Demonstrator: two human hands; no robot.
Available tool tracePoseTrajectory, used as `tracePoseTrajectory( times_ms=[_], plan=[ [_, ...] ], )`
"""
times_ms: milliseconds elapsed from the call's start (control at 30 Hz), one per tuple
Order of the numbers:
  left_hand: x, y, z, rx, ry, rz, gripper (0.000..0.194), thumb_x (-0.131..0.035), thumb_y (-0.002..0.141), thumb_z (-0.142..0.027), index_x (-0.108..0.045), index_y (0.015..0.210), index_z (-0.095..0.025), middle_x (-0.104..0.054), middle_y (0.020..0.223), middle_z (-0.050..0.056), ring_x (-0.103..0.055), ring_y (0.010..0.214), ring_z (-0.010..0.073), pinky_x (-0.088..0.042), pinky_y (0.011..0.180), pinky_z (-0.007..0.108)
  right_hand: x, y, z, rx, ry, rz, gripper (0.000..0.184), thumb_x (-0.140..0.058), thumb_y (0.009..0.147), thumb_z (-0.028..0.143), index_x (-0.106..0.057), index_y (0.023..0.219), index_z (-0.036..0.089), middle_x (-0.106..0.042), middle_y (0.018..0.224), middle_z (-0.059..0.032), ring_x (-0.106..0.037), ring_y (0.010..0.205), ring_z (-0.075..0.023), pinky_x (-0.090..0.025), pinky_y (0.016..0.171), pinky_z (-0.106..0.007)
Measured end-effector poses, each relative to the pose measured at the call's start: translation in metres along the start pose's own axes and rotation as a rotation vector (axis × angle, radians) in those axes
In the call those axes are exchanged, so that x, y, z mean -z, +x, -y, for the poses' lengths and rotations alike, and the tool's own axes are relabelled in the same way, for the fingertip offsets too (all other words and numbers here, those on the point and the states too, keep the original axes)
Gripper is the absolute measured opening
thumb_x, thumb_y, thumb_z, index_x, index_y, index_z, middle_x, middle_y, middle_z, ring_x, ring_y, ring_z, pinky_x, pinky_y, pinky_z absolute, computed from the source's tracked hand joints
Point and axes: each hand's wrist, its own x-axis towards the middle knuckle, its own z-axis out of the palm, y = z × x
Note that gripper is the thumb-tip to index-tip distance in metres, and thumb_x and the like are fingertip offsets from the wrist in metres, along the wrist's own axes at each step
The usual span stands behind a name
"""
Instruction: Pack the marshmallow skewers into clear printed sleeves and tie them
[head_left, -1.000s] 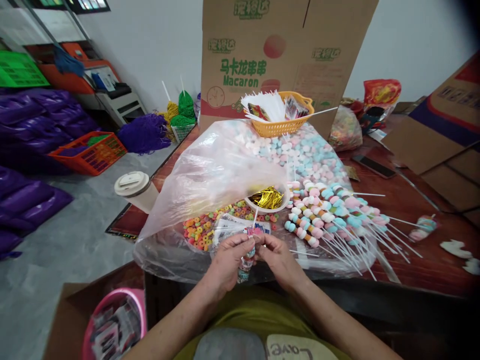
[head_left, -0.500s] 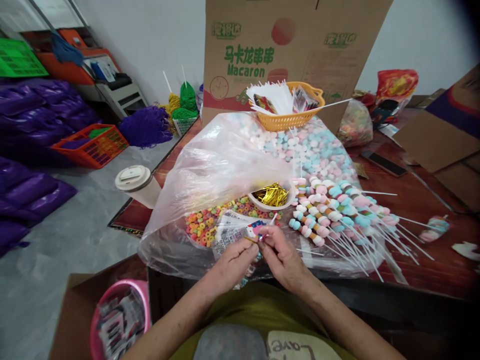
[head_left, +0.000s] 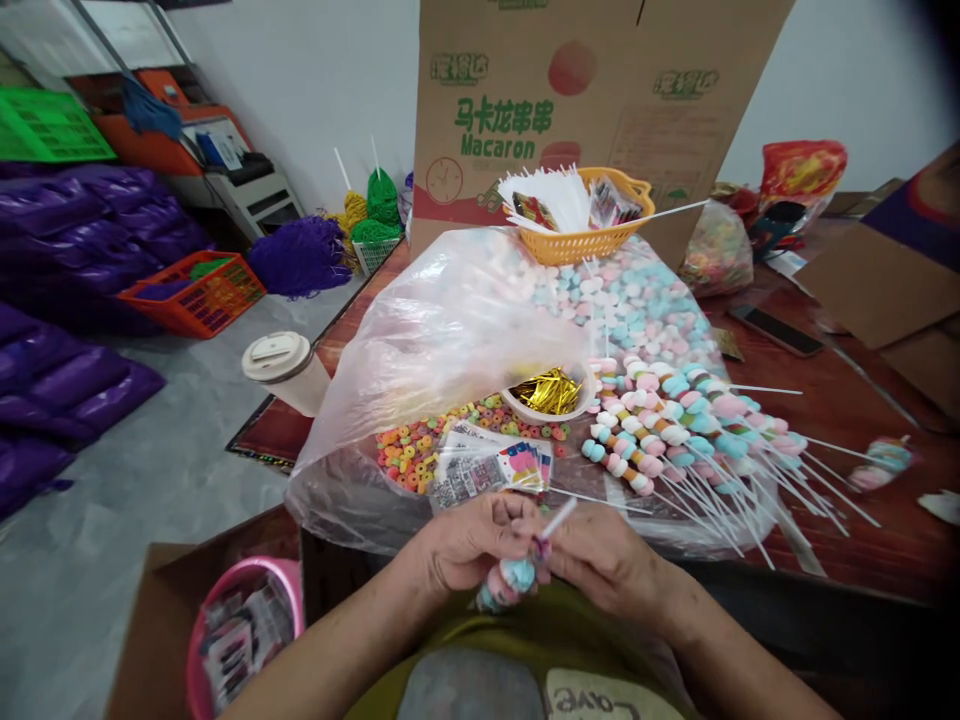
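Two bare hands work close to the body at the near edge of a red-brown surface [head_left: 840, 400], the left hand [head_left: 476, 540] with its grip closed around the upper part of a wrapped marshmallow skewer [head_left: 517, 573], the right hand [head_left: 600, 555] pinching the gathered neck of the wrapper, where a white stick [head_left: 559, 518] juts out at a slant (the fingers hide part of the neck). Just beyond lie printed wrappers [head_left: 480, 472], beside loose candy rings [head_left: 405, 455] and a bowl [head_left: 586, 403] of gold ties [head_left: 551, 390]. A clear plastic bag [head_left: 435, 310] veils many loose marshmallows [head_left: 622, 290]; unwrapped skewers [head_left: 660, 430] are heaped to the right, with a phone [head_left: 776, 330] farther back. A lidded cup [head_left: 292, 375] stands at left. Behind a yellow basket [head_left: 577, 245] of sticks and packets, a tall carton [head_left: 592, 120] blocks the view, reading "马卡龙串串" and "Macaron" in green; smaller green Chinese lettering sits above.
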Motion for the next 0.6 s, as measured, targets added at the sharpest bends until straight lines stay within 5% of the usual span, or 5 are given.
tracePoseTrajectory(
  times_ms=[100, 233, 400, 533, 600],
  plan=[
    [-0.008, 0.003, 0.006, -0.235, -0.07, -0.238, 0.049, -0.084, 0.046, -0.033, -0.052, 0.08, -0.017, -0.057, 0.055, -0.004, -0.052, 0.043, 0.0081, -0.039, 0.043, 0.018, -0.009, -0.001, -0.01, -0.141, -0.201, -0.182, 0.026, -0.038, 0.09, 0.018, -0.047, 0.066, 0.019, -0.052, 0.057, 0.0002, -0.046, 0.051, -0.0106, -0.034, 0.05, -0.022],
    [-0.021, -0.003, 0.008, -0.462, 0.159, -0.577, 0.058, -0.076, 0.061, -0.039, -0.046, 0.108, -0.022, -0.063, 0.078, -0.002, -0.059, 0.064, 0.0105, -0.045, 0.062, 0.022, -0.014, -0.002, -0.011, -0.077, -0.547, -0.44, 0.019, -0.036, 0.087, 0.012, -0.05, 0.074, 0.016, -0.054, 0.062, -0.0044, -0.048, 0.058, -0.0145, -0.036, 0.055, -0.026],
    [-0.023, -0.035, -0.025, -0.296, 0.191, -0.281, 0.082, -0.021, 0.072, -0.079, -0.052, 0.116, -0.017, -0.066, 0.073, 0.006, -0.062, 0.07, 0.022, -0.048, 0.071, 0.04, -0.02, 0.004, 0.005, -0.067, -0.477, -0.216, 0.021, -0.038, 0.084, 0.014, -0.048, 0.066, 0.019, -0.05, 0.056, -0.0012, -0.042, 0.051, -0.0136, -0.03, 0.05, -0.027],
    [-0.011, -0.055, -0.044, -0.261, 0.458, -0.198, 0.071, -0.023, 0.08, -0.069, -0.07, 0.084, -0.016, -0.065, 0.058, 0.007, -0.062, 0.067, 0.0239, -0.046, 0.077, 0.04, -0.024, 0.016, 0.012, -0.485, -0.013, -0.357, 0.024, -0.032, 0.088, 0.019, -0.04, 0.065, 0.02, -0.047, 0.053, 0.0029, -0.041, 0.048, -0.0098, -0.03, 0.048, -0.022],
    [-0.007, -0.053, -0.039, -0.201, 0.599, -0.216, 0.053, -0.04, 0.08, -0.06, -0.07, 0.077, -0.016, -0.067, 0.064, 0.008, -0.062, 0.073, 0.0249, -0.045, 0.083, 0.039, -0.027, 0.021, 0.017, -0.496, 0.107, -0.36, 0.024, -0.032, 0.088, 0.021, -0.038, 0.065, 0.02, -0.046, 0.055, 0.0032, -0.042, 0.05, -0.0093, -0.03, 0.05, -0.022]
  ],
)
